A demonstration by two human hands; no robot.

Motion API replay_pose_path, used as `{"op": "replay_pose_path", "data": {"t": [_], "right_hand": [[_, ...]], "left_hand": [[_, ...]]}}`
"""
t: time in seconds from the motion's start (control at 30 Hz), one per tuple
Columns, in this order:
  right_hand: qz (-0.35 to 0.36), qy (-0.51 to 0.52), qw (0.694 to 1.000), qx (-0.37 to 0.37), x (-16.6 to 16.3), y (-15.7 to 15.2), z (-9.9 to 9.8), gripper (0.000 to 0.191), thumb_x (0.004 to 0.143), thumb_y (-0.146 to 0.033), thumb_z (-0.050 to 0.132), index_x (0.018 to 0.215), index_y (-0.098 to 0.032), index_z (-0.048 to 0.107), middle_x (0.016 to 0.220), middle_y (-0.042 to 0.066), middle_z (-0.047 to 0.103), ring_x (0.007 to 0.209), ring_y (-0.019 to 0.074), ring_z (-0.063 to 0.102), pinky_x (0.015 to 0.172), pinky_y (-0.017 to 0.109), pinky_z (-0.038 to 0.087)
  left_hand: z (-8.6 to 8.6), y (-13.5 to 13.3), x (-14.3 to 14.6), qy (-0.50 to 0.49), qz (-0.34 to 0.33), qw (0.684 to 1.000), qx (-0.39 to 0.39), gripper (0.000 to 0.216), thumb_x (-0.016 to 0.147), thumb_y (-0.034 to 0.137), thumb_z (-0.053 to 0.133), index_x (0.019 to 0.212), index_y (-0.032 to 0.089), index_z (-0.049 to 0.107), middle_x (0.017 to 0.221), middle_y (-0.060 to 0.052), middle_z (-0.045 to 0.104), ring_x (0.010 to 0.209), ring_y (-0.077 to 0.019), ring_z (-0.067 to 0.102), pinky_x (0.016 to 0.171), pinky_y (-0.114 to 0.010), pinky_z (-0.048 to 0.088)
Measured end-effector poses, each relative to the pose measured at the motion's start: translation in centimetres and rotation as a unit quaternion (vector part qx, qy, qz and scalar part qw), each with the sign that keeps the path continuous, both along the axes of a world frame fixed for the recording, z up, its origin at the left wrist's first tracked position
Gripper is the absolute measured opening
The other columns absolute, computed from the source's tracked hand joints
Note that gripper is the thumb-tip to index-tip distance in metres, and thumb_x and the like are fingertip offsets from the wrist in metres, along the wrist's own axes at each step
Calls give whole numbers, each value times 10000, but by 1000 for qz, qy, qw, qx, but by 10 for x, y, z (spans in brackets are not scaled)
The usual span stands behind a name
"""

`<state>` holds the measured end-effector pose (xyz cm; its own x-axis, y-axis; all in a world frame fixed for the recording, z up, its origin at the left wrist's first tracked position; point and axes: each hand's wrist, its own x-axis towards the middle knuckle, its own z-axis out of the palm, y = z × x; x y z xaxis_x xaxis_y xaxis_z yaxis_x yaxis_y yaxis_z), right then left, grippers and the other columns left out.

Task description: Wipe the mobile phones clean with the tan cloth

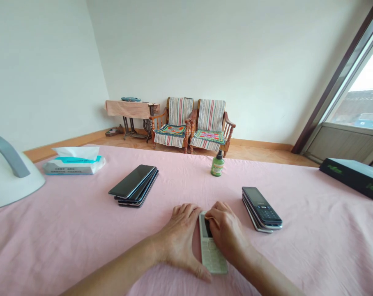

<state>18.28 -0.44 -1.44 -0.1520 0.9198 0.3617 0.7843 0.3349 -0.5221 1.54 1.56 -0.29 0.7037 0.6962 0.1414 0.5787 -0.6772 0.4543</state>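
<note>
A white keypad phone (211,250) lies flat on the pink cloth in front of me. My left hand (180,238) rests beside its left edge, fingers spread and flat, thumb against the phone's lower side. My right hand (228,234) lies over the phone's screen end, fingers bent with the tips pressing on the dark screen. To the right sits a small stack of dark keypad phones (262,209). Further left is a stack of black smartphones (134,186).
A green spray bottle (217,164) stands behind the hands. A tissue pack (74,161) lies at the far left by a white lamp base (10,176). A black box (354,177) is at the right edge. Two wooden chairs (191,125) stand by the wall.
</note>
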Motion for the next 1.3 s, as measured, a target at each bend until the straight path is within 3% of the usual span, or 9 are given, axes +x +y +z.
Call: {"op": "replay_pose_path", "data": {"t": [0.13, 0.3, 0.5, 1.0, 1.13, 1.3], "right_hand": [[14, -3, 1000, 2, -3, -3, -1, 279, 824, -39, 450, 765, -182, 682, 786, 56, 578, 805, 183, 517, 717, 265, 405], [-48, -6, 999, -8, 9, -2, -4, 253, 755, -7, 488, 754, -168, 683, 760, 52, 578, 764, 181, 531, 700, 266, 402], [-12, -16, 1000, 1, -3, 1, -3, 274, 813, -17, 448, 740, -171, 663, 791, 61, 577, 805, 184, 520, 718, 264, 402], [-39, -18, 999, -2, 1, 0, -1, 258, 778, -2, 471, 710, -166, 658, 766, 55, 570, 776, 188, 518, 693, 271, 399], [-3, -13, 1000, 0, 0, 0, -1, 278, 827, -30, 444, 746, -175, 667, 784, 55, 574, 795, 184, 519, 708, 268, 402], [-45, -14, 999, -9, 2, 1, -2, 261, 780, -7, 461, 738, -160, 668, 780, 59, 569, 782, 185, 524, 700, 270, 406]], "left_hand": [[3, -1, 2, 3, 8, 1000, -8, 887, 321, 648, 779, 1033, 219, 469, 1059, -64, 471, 991, -317, 459, 939, -514, 346], [6, -2, 1, 4, 4, 1000, -19, 965, 335, 652, 781, 1137, 231, 447, 1091, -68, 473, 1022, -329, 456, 960, -513, 332], [3, -1, 1, 3, 9, 1000, -14, 956, 341, 653, 777, 1117, 199, 454, 1081, -80, 468, 1000, -322, 451, 954, -509, 330], [2, -2, -1, -7, 4, 1000, -11, 922, 336, 672, 765, 1085, 227, 461, 1074, -64, 472, 1010, -327, 457, 964, -509, 320], [1, -1, 0, -13, 9, 1000, -11, 926, 333, 676, 762, 1080, 220, 460, 1072, -67, 473, 1003, -326, 461, 960, -505, 327], [2, 0, -1, -12, -1, 1000, -8, 939, 344, 653, 776, 1114, 222, 458, 1096, -72, 472, 1022, -326, 455, 967, -504, 325]]}}
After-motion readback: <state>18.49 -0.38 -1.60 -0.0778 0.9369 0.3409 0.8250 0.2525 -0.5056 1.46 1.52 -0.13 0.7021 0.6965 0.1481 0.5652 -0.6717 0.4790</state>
